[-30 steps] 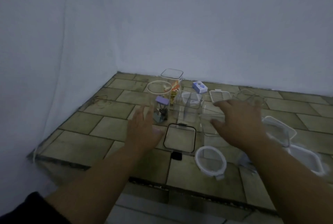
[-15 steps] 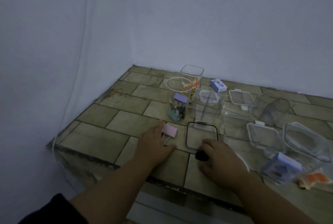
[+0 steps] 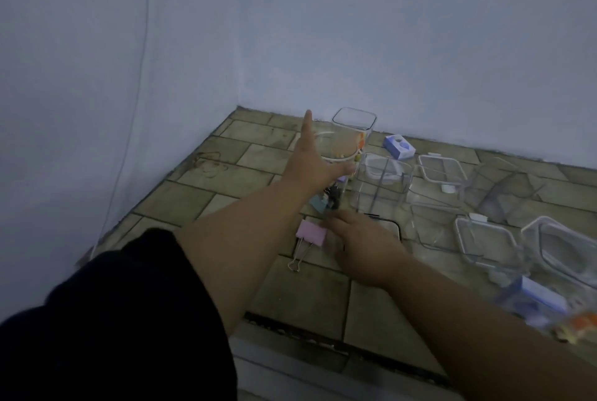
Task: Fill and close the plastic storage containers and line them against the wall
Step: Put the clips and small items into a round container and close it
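Observation:
My left hand [image 3: 311,160] reaches forward with fingers spread straight, against the near side of a round clear container [image 3: 337,150] that holds coloured binder clips [image 3: 326,200] at its bottom. Palm down, my right hand [image 3: 363,245] lies partly over a black-rimmed square lid [image 3: 392,226], its fingertips beside a pink binder clip [image 3: 311,236]. The hand hides whatever is under it. A tall square container [image 3: 354,123] stands behind, near the wall. An empty clear square container [image 3: 381,184] stands right of the round one.
A blue-white box [image 3: 399,147], a loose lid [image 3: 442,168], a tilted clear tub [image 3: 504,187] and lidded tubs [image 3: 484,239] [image 3: 565,249] fill the right side. A blue box [image 3: 533,300] and orange packet [image 3: 581,326] lie near right. Rubber bands [image 3: 210,165] lie left. The tiled top's front edge [image 3: 323,339] is close.
My left hand left the pink clip and rose forward to the round container. My right hand slid left from the small black clip toward the pink clip; the black clip is no longer in sight.

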